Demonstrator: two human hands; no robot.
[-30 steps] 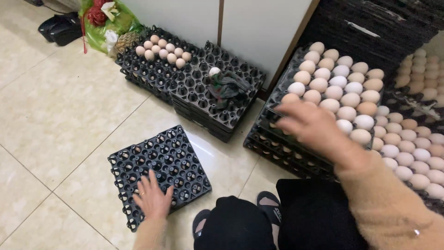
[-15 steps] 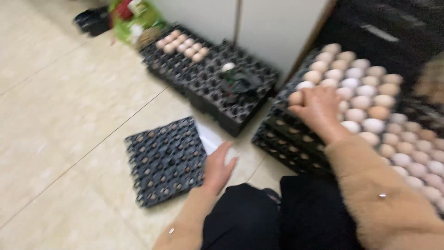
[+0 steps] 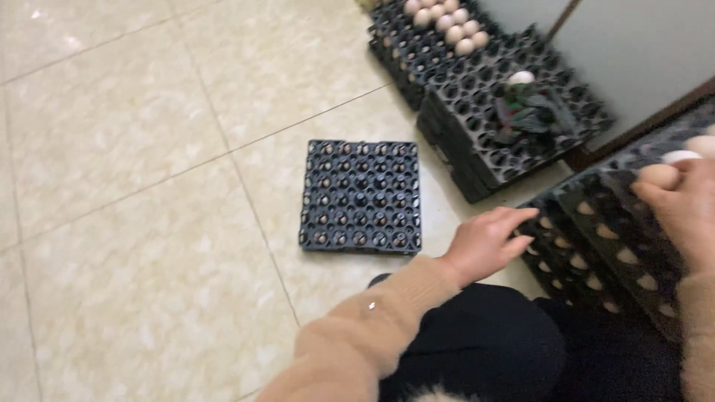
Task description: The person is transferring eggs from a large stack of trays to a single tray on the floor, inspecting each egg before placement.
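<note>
An empty black egg tray (image 3: 361,193) lies flat on the tiled floor. My left hand (image 3: 484,242) hovers to its right with fingers apart and holds nothing; its fingertips nearly reach the black stack of trays (image 3: 588,231) with eggs showing between the layers. At the right edge my right hand (image 3: 681,205) curls its fingers over a brown egg (image 3: 659,176), next to a white egg (image 3: 681,156), on top of that stack. Both sleeves are beige and fuzzy.
Behind the empty tray stands another stack of black trays (image 3: 477,149), with a dark crumpled thing (image 3: 529,112) and a single white egg (image 3: 521,77) on top. Further back, a tray holds several brown eggs (image 3: 447,18). A grey wall panel rises at the upper right.
My left hand left the empty floor tray and swung right toward the egg stack. My right hand stayed on the eggs and closed on one. The view shifted left and down.
</note>
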